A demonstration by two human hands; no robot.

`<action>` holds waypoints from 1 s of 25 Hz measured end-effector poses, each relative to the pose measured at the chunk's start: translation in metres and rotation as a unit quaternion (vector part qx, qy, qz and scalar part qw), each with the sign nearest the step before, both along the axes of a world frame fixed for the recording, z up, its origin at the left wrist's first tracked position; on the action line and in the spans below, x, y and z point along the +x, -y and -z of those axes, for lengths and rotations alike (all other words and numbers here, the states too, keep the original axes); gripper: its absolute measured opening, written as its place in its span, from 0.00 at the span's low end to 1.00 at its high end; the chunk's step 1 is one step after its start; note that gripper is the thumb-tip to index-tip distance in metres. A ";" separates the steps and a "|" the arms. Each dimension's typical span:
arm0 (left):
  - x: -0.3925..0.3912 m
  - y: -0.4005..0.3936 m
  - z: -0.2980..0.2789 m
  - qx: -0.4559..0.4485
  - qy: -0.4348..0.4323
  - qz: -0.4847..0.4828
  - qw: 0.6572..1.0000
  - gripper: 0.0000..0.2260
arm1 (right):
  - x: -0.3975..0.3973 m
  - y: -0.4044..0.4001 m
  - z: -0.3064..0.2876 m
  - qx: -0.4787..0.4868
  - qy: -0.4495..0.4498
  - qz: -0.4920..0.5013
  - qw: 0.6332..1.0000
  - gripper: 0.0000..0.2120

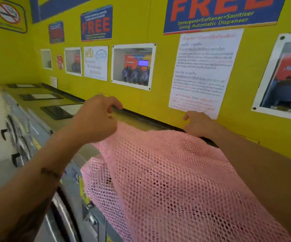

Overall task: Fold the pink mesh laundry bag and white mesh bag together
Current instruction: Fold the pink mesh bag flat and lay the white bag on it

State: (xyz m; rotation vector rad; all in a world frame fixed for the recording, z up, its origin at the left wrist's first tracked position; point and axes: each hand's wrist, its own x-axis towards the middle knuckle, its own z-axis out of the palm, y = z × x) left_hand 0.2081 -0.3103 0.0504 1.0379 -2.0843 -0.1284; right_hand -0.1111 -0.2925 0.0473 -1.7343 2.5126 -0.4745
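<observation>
The left hand, at centre-left of the frame, is curled with thumb and fingers pinched on the far edge of the pink mesh laundry bag. The right hand, at centre-right, is curled over the same far edge; its fingertips are hidden by the mesh, so a grip is judged likely but not confirmed. Both hands are held level and well apart, near the dark ledge at the foot of the yellow wall. This hold is judged to keep the edge stretched and square, so that the bag can be laid flat for a fold.

From the hands the pink mesh runs down and toward the lower right of the frame, draped over the top and front of a washing machine and across the right forearm. The mesh looks doubled in places.

The white mesh bag is not made out in this view; it may lie under the pink mesh or out of frame.

Posters, among them a "FREE" sign at upper centre, are fixed on the wall beyond the hands.
</observation>
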 end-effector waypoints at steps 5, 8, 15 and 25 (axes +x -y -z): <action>0.011 0.006 0.027 0.136 0.159 -0.076 0.975 0.29 | 0.024 0.007 0.037 0.235 -0.112 -0.074 0.963 0.17; 0.014 0.005 0.051 0.226 0.257 -0.082 0.936 0.30 | 0.027 0.003 0.046 0.245 -0.135 -0.076 0.957 0.26; 0.026 0.002 0.065 0.190 0.256 -0.105 0.942 0.20 | 0.023 -0.016 0.052 0.142 -0.082 -0.083 0.983 0.21; -0.061 -0.082 0.028 0.003 0.088 0.105 0.991 0.13 | -0.007 -0.118 -0.001 0.128 -0.146 -0.096 0.976 0.19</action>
